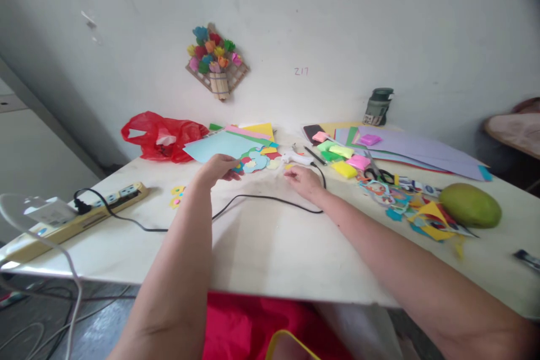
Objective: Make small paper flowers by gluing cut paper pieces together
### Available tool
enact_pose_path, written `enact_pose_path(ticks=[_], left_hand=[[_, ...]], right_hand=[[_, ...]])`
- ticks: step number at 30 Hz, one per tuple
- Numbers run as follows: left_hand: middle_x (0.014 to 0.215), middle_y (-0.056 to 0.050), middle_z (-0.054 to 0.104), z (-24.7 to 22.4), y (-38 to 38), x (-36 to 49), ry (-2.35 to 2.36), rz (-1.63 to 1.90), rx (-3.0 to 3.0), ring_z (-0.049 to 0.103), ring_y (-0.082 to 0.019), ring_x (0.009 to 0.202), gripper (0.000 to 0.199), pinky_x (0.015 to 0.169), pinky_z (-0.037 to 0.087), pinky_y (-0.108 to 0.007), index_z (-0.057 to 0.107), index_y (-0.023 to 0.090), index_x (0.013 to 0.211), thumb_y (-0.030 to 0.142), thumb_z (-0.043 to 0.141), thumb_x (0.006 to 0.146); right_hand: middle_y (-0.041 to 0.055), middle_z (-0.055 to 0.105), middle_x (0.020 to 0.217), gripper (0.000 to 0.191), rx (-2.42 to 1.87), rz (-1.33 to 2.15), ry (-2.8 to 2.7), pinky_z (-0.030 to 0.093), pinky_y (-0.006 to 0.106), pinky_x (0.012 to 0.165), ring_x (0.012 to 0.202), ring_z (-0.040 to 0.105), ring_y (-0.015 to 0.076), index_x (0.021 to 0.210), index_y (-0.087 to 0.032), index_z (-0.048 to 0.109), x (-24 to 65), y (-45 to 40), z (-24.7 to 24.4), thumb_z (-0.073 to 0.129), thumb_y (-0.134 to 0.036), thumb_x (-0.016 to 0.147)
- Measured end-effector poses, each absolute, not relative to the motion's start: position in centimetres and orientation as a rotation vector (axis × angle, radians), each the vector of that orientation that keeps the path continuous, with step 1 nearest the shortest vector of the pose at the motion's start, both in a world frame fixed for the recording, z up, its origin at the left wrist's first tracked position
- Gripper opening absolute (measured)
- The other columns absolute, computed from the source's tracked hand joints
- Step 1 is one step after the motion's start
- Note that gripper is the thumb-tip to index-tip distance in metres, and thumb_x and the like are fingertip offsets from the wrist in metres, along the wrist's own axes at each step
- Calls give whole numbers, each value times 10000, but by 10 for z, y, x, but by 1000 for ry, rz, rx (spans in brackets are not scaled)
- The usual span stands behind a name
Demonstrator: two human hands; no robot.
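Observation:
My left hand is closed at the fingertips on a small blue paper flower with a yellow centre. Right beside it lie light-blue and cream paper cutouts. My right hand rests low over the table with its fingers curled together; whatever is between them, if anything, is too small to make out. Just behind that hand lies a white glue gun, its black cord looping across the table. Yellow paper flowers with pink centres lie left of my left forearm.
A power strip lies at the left edge, near a red plastic bag. Coloured paper sheets are at the back. On the right are clay packets, scissors, paper scraps, a green mango and a bottle.

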State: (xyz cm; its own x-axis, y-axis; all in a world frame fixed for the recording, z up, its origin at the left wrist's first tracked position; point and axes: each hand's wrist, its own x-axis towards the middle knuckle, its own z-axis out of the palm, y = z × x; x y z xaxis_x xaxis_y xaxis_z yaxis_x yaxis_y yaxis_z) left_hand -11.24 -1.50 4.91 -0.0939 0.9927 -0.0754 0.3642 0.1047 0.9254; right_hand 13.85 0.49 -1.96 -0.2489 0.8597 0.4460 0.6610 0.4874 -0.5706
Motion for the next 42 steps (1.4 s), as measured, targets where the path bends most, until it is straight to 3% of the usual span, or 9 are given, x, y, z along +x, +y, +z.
enact_pose_path(ticks=[5, 11, 19, 23, 26, 32, 42], left_hand=[[458, -24, 603, 51, -23, -145, 1884, 911, 1419, 542, -117, 434, 118, 417, 341, -190, 672, 179, 606, 242, 733, 529], [389, -4, 555, 54, -30, -159, 2081, 787, 1340, 448, -94, 349, 115, 416, 329, -202, 647, 181, 493, 132, 744, 455], [364, -15, 523, 48, -26, -171, 2270, 739, 1421, 439, -115, 323, 249, 424, 316, -230, 557, 174, 391, 223, 721, 571], [422, -13, 557, 50, -13, -174, 2351, 927, 1500, 467, -111, 373, 132, 445, 333, -219, 615, 176, 514, 226, 678, 619], [527, -31, 609, 60, -6, -155, 2200, 1075, 1557, 478, -106, 400, 167, 455, 366, -229, 609, 165, 557, 284, 634, 673], [515, -40, 584, 72, 1, -73, 1825, 1269, 1488, 460, -86, 389, 238, 419, 360, -212, 581, 131, 596, 328, 581, 730], [565, -54, 639, 3, 15, 6, 1839, 1196, 1603, 595, -133, 511, 252, 520, 452, -218, 588, 147, 614, 347, 515, 748]], right_hand=[[37, 694, 867, 129, -1264, 236, -2028, 435, 288, 668, 778, 609, 189, 790, -218, 675, 140, 5, -22, 554, -244, 755], [43, 692, 854, 128, -1253, 247, -2034, 443, 279, 660, 786, 615, 184, 790, -209, 671, 140, 5, -22, 547, -223, 758], [49, 681, 840, 123, -1155, 204, -2025, 431, 269, 621, 769, 608, 181, 766, -194, 657, 141, 7, -25, 537, -196, 742], [48, 685, 832, 152, -1224, 198, -1917, 427, 283, 632, 729, 602, 178, 815, -198, 662, 142, 10, -22, 529, -218, 744], [47, 683, 827, 159, -1323, 221, -1803, 427, 292, 653, 726, 601, 179, 833, -197, 658, 146, 15, -17, 537, -249, 743], [42, 672, 730, 134, -1461, 201, -1716, 397, 284, 592, 679, 588, 185, 755, -196, 664, 159, 23, -14, 591, -303, 720], [30, 710, 849, 140, -1424, -112, -2040, 396, 284, 691, 784, 617, 180, 774, -217, 702, 163, 20, -16, 573, -271, 774]])
